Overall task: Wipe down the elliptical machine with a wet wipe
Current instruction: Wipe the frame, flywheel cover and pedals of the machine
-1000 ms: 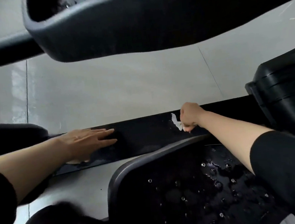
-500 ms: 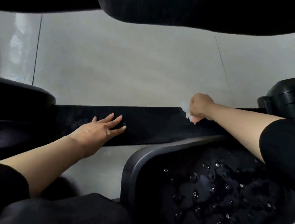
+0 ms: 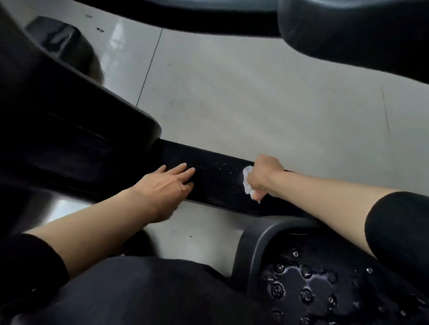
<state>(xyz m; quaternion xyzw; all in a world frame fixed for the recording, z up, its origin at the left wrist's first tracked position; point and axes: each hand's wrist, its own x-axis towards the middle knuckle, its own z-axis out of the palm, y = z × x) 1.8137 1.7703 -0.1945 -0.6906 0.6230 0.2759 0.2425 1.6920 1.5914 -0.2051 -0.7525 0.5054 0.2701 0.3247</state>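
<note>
My right hand (image 3: 265, 177) grips the crumpled white wet wipe (image 3: 247, 182) on the elliptical's flat black rail (image 3: 217, 180), now closer to my flat, open left hand (image 3: 168, 184) than before; this stretch appears nearly wiped.

Matt black plastic rail (image 3: 220, 180) flecked with wet specks; crumpled white wet wipe (image 3: 247, 182); near pedal (image 3: 309, 278) of studded black plastic; smooth, slightly glossy grey floor (image 3: 241, 95).

A pale grey tiled floor (image 3: 240, 87) fills the middle, its thin dark seams (image 3: 148, 69) running from near to far. Black trousers (image 3: 132, 304) cover the near left corner.
</note>
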